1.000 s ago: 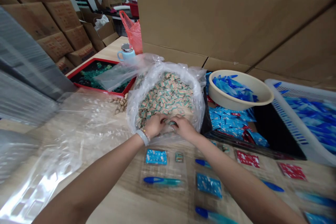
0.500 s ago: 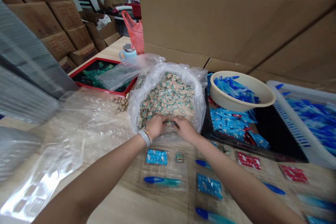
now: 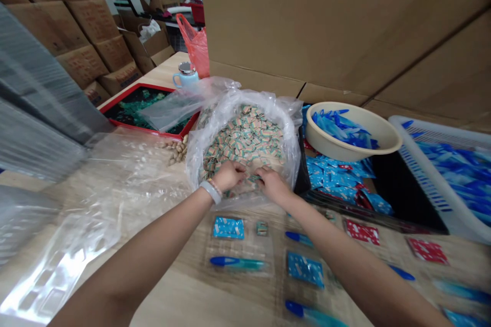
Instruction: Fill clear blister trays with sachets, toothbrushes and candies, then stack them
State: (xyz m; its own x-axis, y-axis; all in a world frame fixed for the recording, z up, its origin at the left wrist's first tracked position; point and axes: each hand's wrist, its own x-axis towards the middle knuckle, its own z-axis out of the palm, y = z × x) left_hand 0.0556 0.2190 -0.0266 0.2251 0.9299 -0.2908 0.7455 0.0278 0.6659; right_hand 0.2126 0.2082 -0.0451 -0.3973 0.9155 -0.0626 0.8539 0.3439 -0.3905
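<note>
Hands are both in the clear bag [image 3: 286, 127] of small wrapped pieces [image 3: 245, 138], at its near rim, mid-bench. Step in hand, as I read it: picking pieces out of the heap.

Left hand [image 3: 229, 174] is curled, knuckles up, fingertips dug into the pieces. It looks closed on some, but I can't tell how many or whether it's a real grip. White band on that wrist. Right hand [image 3: 271, 182] sits just beside it, nearly touching, fingers bent down into the same spot. Grip hidden there too.

Both forearms run in from the near edge and converge at the bag.

Next move, my guess: lift out a piece or a few and bring them back toward the near edge, where clear trays [image 3: 241, 245] hold blue packets [image 3: 228, 228], blue pens [image 3: 236, 262] and one small piece [image 3: 262, 228]. Needs a clean pinch so extras don't drag out over the plastic rim.

Bowl [image 3: 383, 145] of blue pens sits right of the bag, red tray [image 3: 115, 125] toward the far left.
</note>
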